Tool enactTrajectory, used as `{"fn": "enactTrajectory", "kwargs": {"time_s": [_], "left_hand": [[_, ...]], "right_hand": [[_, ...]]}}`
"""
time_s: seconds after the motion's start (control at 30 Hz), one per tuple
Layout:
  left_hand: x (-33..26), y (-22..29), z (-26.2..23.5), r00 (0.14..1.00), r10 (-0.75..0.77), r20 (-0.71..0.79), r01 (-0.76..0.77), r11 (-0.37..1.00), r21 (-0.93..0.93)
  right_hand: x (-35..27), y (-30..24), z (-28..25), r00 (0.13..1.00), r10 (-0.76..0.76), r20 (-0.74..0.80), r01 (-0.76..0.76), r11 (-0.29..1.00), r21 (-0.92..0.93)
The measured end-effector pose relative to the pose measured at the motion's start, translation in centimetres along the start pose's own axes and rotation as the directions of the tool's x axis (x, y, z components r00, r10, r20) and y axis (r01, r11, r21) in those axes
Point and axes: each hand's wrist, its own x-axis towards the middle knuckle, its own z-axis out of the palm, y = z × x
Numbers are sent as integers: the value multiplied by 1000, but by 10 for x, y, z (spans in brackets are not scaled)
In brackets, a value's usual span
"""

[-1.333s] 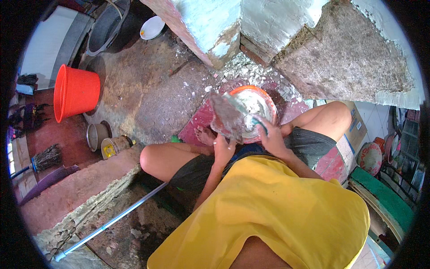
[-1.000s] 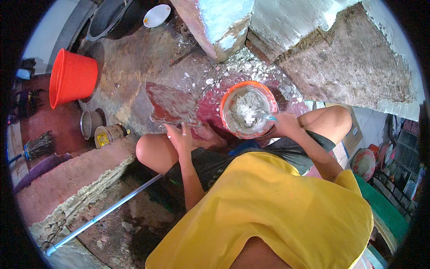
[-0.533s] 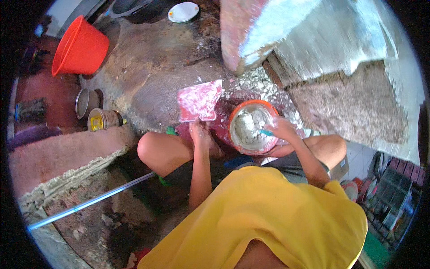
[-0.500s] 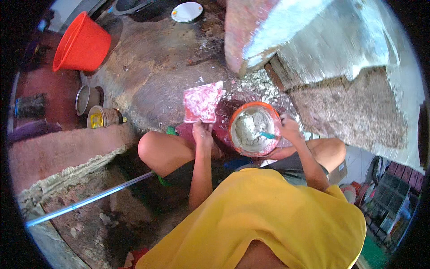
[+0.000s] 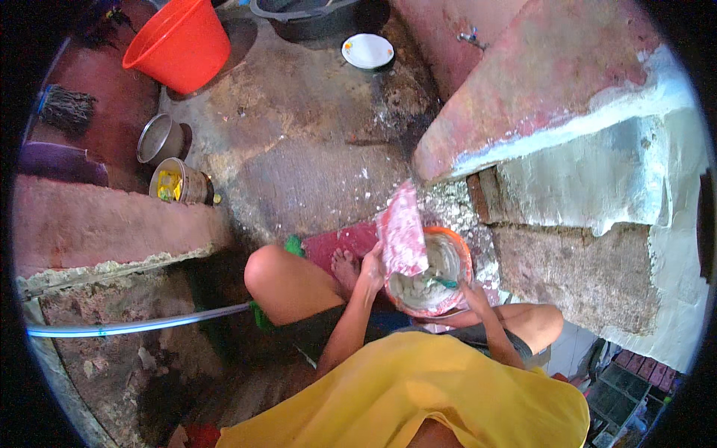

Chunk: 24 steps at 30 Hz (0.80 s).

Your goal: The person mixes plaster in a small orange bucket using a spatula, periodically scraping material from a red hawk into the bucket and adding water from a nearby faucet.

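Note:
My left hand [image 5: 373,263] grips the near-left edge of a flat pink board [image 5: 403,233] smeared with white paste. The board tilts over the left part of an orange-rimmed bucket [image 5: 464,255]. Inside the bucket is thick grey-white paste [image 5: 447,257]. A tool with a teal handle [image 5: 447,284] dips into the paste, its working end hidden. My right hand [image 5: 472,294] is closed at the end of that handle, by the bucket's right rim.
A red tub [image 5: 183,46], a metal bowl [image 5: 159,140] and a plastic container [image 5: 178,181] stand at left. Farther off are a white plate [image 5: 367,51] and dark basin [image 5: 314,19]. A partly plastered low wall [image 5: 575,175] rises at right. A pole [image 5: 142,325] lies at lower left.
The pink board has moved right and tilted over the bucket. My right hand has shifted from the bucket's rim to the teal handle. The view has also shifted, showing more of the far floor.

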Motion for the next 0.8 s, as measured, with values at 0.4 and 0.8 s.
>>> {"fn": "enactTrajectory", "kwargs": {"time_s": [0.4,0.8], "left_hand": [[46,239,89,965,231,-127,-227,973,45],[296,359,141,899,336,282,-368,927,68]], "right_hand": [[84,-236,19,907,-397,143,192,690,698],[236,-376,63,891,216,-398,209,584,785]]}}
